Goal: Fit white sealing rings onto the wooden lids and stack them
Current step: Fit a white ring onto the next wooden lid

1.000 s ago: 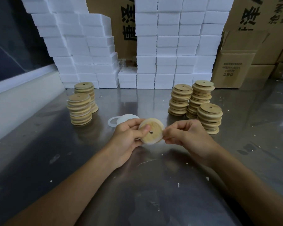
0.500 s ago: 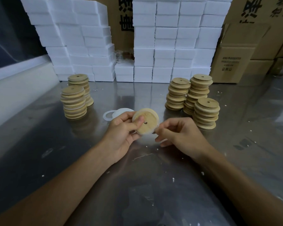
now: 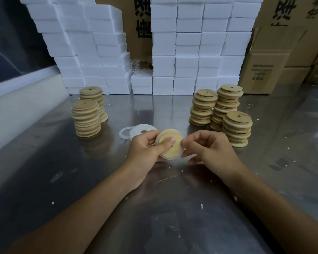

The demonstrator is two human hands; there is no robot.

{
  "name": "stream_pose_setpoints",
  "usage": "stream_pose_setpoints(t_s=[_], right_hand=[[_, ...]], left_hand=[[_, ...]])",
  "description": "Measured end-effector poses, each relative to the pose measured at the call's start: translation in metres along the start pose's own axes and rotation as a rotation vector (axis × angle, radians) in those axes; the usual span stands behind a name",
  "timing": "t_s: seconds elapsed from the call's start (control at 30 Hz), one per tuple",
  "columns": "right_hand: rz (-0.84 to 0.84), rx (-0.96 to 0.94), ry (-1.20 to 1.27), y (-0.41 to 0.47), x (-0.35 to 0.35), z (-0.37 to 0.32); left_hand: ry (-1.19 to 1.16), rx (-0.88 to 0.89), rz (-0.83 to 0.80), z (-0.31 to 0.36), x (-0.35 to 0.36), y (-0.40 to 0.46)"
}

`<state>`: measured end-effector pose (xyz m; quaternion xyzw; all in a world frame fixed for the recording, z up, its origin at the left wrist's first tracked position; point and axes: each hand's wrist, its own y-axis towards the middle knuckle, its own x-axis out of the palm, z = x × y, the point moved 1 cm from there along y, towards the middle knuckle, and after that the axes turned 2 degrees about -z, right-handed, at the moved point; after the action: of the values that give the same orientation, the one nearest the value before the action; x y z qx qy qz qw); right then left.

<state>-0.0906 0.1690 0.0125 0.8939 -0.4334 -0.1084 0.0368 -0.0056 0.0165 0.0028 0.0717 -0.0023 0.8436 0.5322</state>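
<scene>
A round wooden lid (image 3: 170, 147) is held tilted above the metal table (image 3: 62, 171), with a white sealing ring showing along its lower rim. My left hand (image 3: 147, 151) grips it, thumb across its face. My right hand (image 3: 207, 147) pinches the lid's right edge with thumb and forefinger. Behind the hands lie loose white rings (image 3: 134, 132). Two stacks of lids with white rings (image 3: 86, 118) stand at the left. Three stacks of bare wooden lids (image 3: 237, 130) stand at the right.
White foam blocks (image 3: 191, 52) are piled high along the back. Cardboard boxes (image 3: 262, 74) stand at the back right. A pale ledge (image 3: 17, 110) borders the table on the left. White crumbs dot the tabletop.
The lid has been turned in my hands; my left thumb now covers its centre hole, and the white ring shows along its lower rim. My right fingers stay at the right edge.
</scene>
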Motion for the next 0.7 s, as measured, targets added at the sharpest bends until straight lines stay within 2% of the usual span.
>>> stream_pose_setpoints(t_s=[0.17, 0.5, 0.7], right_hand=[[-0.027, 0.046, 0.131, -0.0002, -0.0008, -0.0053], [-0.071, -0.007, 0.026, -0.0023, -0.002, -0.0098], [-0.042, 0.05, 0.035, -0.0026, 0.0023, -0.0024]], left_hand=[[-0.049, -0.059, -0.051, 0.0035, -0.003, 0.0012], [-0.134, -0.069, -0.09, 0.0016, -0.0059, 0.004], [-0.153, -0.063, -0.041, -0.0004, -0.0054, 0.0055]])
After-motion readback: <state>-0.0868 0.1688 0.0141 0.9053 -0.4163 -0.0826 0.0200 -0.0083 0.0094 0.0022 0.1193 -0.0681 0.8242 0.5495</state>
